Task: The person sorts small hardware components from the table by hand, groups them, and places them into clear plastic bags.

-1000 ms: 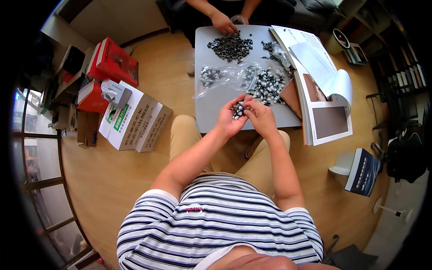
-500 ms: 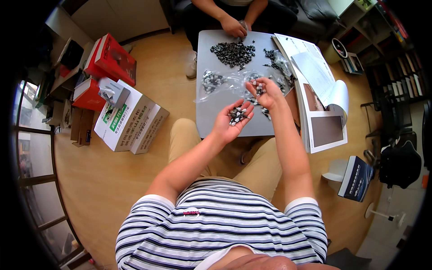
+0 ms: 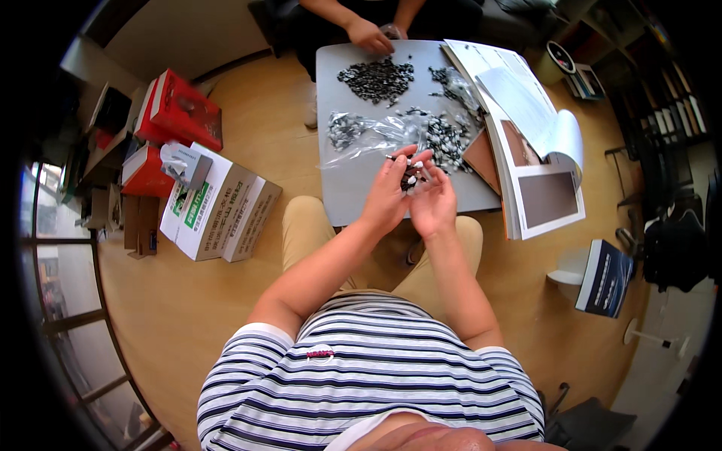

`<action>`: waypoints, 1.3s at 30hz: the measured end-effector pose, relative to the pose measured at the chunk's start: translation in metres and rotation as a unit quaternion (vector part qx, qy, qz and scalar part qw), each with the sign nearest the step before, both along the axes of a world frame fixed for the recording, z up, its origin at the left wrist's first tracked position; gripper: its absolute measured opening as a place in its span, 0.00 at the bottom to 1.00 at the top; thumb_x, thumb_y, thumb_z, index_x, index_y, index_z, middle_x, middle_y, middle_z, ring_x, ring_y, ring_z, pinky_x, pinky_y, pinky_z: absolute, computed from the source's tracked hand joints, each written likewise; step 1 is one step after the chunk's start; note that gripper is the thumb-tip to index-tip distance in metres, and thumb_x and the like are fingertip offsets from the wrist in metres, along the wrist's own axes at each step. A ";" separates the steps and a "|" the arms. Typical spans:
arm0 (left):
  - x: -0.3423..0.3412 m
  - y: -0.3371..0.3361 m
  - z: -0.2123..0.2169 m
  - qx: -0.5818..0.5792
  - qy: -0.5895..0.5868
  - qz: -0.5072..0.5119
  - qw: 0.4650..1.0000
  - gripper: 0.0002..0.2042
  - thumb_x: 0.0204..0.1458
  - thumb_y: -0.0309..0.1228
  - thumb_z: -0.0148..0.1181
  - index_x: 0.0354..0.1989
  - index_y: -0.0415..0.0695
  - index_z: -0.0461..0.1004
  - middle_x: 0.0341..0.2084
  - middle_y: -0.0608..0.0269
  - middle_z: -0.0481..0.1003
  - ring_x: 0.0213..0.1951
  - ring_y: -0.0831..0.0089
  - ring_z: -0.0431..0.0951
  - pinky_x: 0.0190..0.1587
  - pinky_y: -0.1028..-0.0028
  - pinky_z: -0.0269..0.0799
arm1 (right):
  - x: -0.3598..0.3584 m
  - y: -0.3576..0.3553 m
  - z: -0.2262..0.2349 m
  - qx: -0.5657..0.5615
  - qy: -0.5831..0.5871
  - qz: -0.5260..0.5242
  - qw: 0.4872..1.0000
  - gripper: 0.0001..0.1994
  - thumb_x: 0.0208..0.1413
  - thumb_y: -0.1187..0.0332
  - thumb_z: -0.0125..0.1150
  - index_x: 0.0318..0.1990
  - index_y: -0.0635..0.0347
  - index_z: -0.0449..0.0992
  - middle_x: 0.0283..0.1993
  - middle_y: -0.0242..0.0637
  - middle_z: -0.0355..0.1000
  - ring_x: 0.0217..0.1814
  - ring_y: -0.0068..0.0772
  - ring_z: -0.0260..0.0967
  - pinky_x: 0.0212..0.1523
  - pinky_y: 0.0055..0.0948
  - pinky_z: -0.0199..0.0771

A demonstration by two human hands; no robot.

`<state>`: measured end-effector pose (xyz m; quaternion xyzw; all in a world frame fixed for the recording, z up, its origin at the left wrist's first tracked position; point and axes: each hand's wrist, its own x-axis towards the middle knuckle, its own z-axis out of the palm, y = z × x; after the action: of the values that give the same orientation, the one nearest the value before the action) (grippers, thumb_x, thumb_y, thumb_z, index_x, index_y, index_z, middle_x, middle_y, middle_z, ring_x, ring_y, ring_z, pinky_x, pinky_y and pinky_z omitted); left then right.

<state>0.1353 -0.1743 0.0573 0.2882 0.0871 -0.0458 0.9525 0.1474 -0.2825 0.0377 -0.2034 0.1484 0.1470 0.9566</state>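
Observation:
Close together over the table's near edge, my left hand point(image 3: 386, 197) and my right hand point(image 3: 436, 203) form a cup. Small black-and-white parts point(image 3: 410, 180) lie between them, partly hidden by my fingers. Just beyond my hands, a loose heap of similar parts point(image 3: 449, 139) spreads on the grey table point(image 3: 350, 197). A clear plastic bag point(image 3: 376, 134) stretches across the table, with grey-white pieces showing at its left. Farther back sits a pile of dark parts point(image 3: 376, 80).
Across the table, a co-worker's hand point(image 3: 368, 36) is near a small clear bag. Large open sample sheets point(image 3: 519, 150) cover the table's right side. A white carton point(image 3: 218, 207) stands on the floor at left; a dark blue box point(image 3: 604, 278) stands at right.
My right hand has come down and inward from the heap to meet my left hand. Both hands now close around the small parts. The whole view has shifted slightly.

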 end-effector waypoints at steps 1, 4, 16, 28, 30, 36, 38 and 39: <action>0.002 -0.005 0.000 0.094 -0.035 -0.006 0.995 0.17 0.68 0.37 0.43 0.60 0.41 0.62 0.56 0.51 0.72 0.53 0.67 0.74 0.55 0.68 0.72 | -0.005 0.001 -0.001 0.003 0.003 -0.012 1.000 0.16 0.66 0.64 0.46 0.55 0.62 0.71 0.50 0.40 0.71 0.56 0.34 0.67 0.59 0.37 0.68; 0.005 -0.019 0.005 0.184 -0.039 0.015 0.982 0.17 0.69 0.38 0.44 0.59 0.42 0.62 0.55 0.52 0.73 0.49 0.71 0.74 0.52 0.74 0.71 | -0.015 -0.003 -0.005 0.075 0.013 -0.050 0.996 0.17 0.68 0.62 0.44 0.55 0.63 0.72 0.51 0.40 0.71 0.55 0.35 0.68 0.60 0.38 0.68; 0.010 -0.005 0.020 0.081 -0.082 0.094 0.989 0.14 0.69 0.32 0.39 0.58 0.39 0.60 0.49 0.47 0.73 0.56 0.55 0.74 0.60 0.59 0.71 | -0.014 -0.026 0.015 0.233 0.017 -0.060 0.970 0.24 0.70 0.58 0.38 0.55 0.70 0.71 0.59 0.53 0.70 0.64 0.47 0.66 0.70 0.46 0.60; -0.018 0.046 0.006 -0.176 0.033 -0.014 0.984 0.23 0.65 0.36 0.42 0.62 0.31 0.63 0.63 0.39 0.62 0.67 0.48 0.59 0.69 0.53 0.58 | 0.105 -0.026 -0.017 -0.171 0.024 0.160 0.972 0.31 0.65 0.42 0.46 0.50 0.69 0.70 0.41 0.41 0.69 0.44 0.41 0.68 0.52 0.40 0.69; -0.022 0.042 0.010 -0.235 0.040 -0.022 0.971 0.26 0.66 0.42 0.44 0.62 0.32 0.63 0.65 0.39 0.59 0.69 0.49 0.55 0.71 0.54 0.54 | 0.113 -0.008 -0.016 -0.173 0.005 0.198 0.965 0.36 0.62 0.37 0.47 0.55 0.69 0.65 0.42 0.37 0.65 0.44 0.38 0.63 0.53 0.40 0.64; -0.023 0.045 0.016 -0.237 0.023 -0.041 0.970 0.31 0.66 0.51 0.38 0.64 0.34 0.62 0.66 0.44 0.59 0.70 0.52 0.54 0.73 0.55 0.50 | 0.114 0.012 -0.020 -0.238 -0.032 0.120 0.963 0.32 0.66 0.45 0.49 0.57 0.71 0.62 0.54 0.44 0.66 0.56 0.37 0.63 0.61 0.37 0.64; -0.022 0.043 0.016 -0.239 0.019 -0.048 0.970 0.31 0.67 0.51 0.37 0.65 0.34 0.62 0.67 0.45 0.58 0.70 0.53 0.53 0.73 0.55 0.49 | 0.096 0.005 -0.022 -0.240 -0.034 0.067 0.968 0.28 0.66 0.49 0.51 0.57 0.69 0.65 0.58 0.47 0.65 0.63 0.39 0.61 0.66 0.38 0.58; -0.020 0.040 0.017 -0.232 0.028 -0.051 0.971 0.31 0.67 0.51 0.37 0.64 0.34 0.62 0.66 0.44 0.59 0.70 0.53 0.55 0.72 0.56 0.51 | 0.086 -0.001 -0.021 -0.227 -0.052 0.032 0.972 0.24 0.67 0.52 0.50 0.54 0.68 0.67 0.55 0.45 0.68 0.61 0.37 0.63 0.65 0.38 0.59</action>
<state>0.1157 -0.1341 0.0743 0.0622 0.0863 -0.1213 0.9869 0.2336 -0.2839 0.0170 -0.4274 0.1214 0.1296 0.8865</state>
